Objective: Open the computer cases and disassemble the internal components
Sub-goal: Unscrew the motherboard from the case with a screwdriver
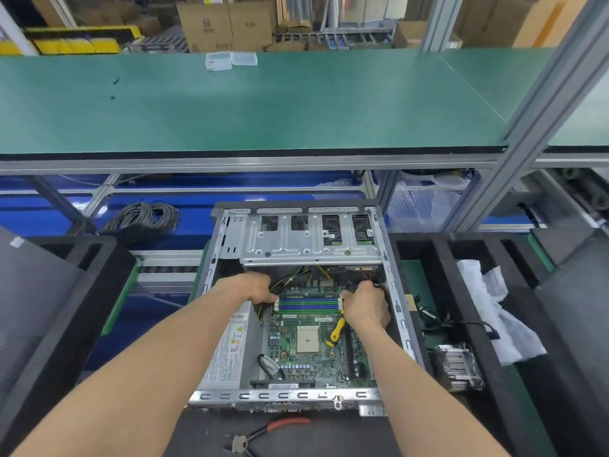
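Open case (400, 324) on counter, motherboard (306, 341) exposed. Left hand (253, 288) and right hand (367, 303) sit at either end of the RAM slots (308, 305), fingers curled onto the end latches. Screwdriver (336, 331) lies on the board just by the right hand; whether held, cannot tell. RAM sticks are likely light, stiff, fragile: press latches, lift by edges.

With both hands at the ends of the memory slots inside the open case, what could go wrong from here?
1. The yellow-handled screwdriver lies on the motherboard near the bare CPU socket; a nudge from the right hand might scratch it.
2. If the left hand and right hand press the memory slots unevenly, a latch may snap.
3. The yellow cables close behind could snag.
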Demonstrator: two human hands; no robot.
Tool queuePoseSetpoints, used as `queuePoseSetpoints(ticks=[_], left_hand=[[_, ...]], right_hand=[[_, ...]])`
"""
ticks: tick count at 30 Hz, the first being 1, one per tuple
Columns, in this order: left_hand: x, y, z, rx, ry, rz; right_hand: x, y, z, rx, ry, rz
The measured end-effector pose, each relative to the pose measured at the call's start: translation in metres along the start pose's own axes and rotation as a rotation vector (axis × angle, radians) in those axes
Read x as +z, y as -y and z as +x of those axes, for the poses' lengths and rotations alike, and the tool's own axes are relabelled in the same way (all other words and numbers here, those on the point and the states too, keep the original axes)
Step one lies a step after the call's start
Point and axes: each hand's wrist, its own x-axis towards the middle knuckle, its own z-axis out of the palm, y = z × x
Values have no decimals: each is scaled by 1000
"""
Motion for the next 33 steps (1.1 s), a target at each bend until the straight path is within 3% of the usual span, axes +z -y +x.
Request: queuePoseSetpoints(ticks=[9,14,20,24,28,33], left_hand=[[-1,-2,2,-15,15,-48],[-4,-4,3,-25,73,-191],[-4,-7,-1,-53,58,-5],[-5,-6,0,-47,88,28],[-7,-2,1,-44,108,15],[-6,0,1,-32,115,-18]], right_hand=[[0,1,0,13,3,4],[1,1,-1,6,-4,14],[3,-1,-1,-36,-41,13],[4,4,-4,-204,-85,17],[6,10,-9,-439,-13,55],[18,11,1,-631,0,-178]])
